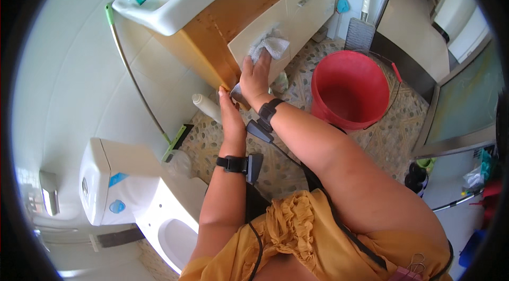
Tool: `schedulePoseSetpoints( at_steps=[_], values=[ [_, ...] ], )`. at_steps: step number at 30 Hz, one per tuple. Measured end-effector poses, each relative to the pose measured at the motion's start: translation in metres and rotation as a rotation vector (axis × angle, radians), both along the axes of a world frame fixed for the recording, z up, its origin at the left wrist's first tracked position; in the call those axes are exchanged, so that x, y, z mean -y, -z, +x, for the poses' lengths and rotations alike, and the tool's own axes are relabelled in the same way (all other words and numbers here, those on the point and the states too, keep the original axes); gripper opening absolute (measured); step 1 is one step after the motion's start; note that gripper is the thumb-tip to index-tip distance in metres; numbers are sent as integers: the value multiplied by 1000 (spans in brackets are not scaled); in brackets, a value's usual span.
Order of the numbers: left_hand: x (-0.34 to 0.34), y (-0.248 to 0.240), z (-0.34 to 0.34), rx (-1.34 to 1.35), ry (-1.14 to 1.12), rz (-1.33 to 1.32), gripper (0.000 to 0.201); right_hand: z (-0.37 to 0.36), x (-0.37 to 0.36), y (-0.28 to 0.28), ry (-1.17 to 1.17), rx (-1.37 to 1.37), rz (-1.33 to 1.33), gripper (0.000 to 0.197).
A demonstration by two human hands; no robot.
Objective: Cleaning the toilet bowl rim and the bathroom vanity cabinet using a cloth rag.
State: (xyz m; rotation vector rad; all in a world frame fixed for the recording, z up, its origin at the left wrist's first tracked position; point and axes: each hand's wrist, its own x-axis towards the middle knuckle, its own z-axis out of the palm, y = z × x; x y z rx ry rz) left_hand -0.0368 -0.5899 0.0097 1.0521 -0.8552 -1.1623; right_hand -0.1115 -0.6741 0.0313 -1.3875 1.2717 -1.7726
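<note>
My right hand (255, 76) presses a crumpled white cloth (270, 46) against the cream door (254, 31) of a wooden vanity cabinet (204, 42). Its fingers are closed on the cloth and partly covered by it. Lower and to the left, my left hand (229, 108) grips the cabinet's bottom front corner, with the fingertips up against the wood. Some of its fingers are hidden. Both wrists wear black straps with small dark devices.
A red bucket (350, 87) stands on the pebble-patterned floor to the right. Beside the cabinet are a white bottle (205, 106) and a green-handled squeegee (132, 76). A white toilet (159, 201) is at lower left; a grey brush (360, 34) leans behind the bucket.
</note>
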Motion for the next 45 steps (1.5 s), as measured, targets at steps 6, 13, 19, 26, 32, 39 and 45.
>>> schedulePoseSetpoints(
  at_steps=[6, 13, 19, 26, 32, 39, 45],
  values=[
    [-11, -6, 5, 112, 13, 12, 77, -29, 63, 7, 262, 57, -61, 61],
    [-32, -7, 44, 345, -46, 98, 77, -3, 102, 55, 178, 459, 27, 60],
    [-5, 0, -13, 261, 9, 72, 77, -68, 143, 160, 182, -847, 648, 37],
    [-15, -10, -5, 225, -114, 72, 77, -32, 59, 73, -307, -1466, 590, 51],
    [6, 7, -15, 209, -174, 7, 73, -40, 11, 51, -658, 279, 708, 30],
    [-11, -14, 8, -441, 106, -79, 65, -35, -70, -57, -706, 48, 255, 32],
    [-4, 4, 15, -56, 9, -88, 78, -50, -62, -108, -163, -271, -690, 43]
  ],
)
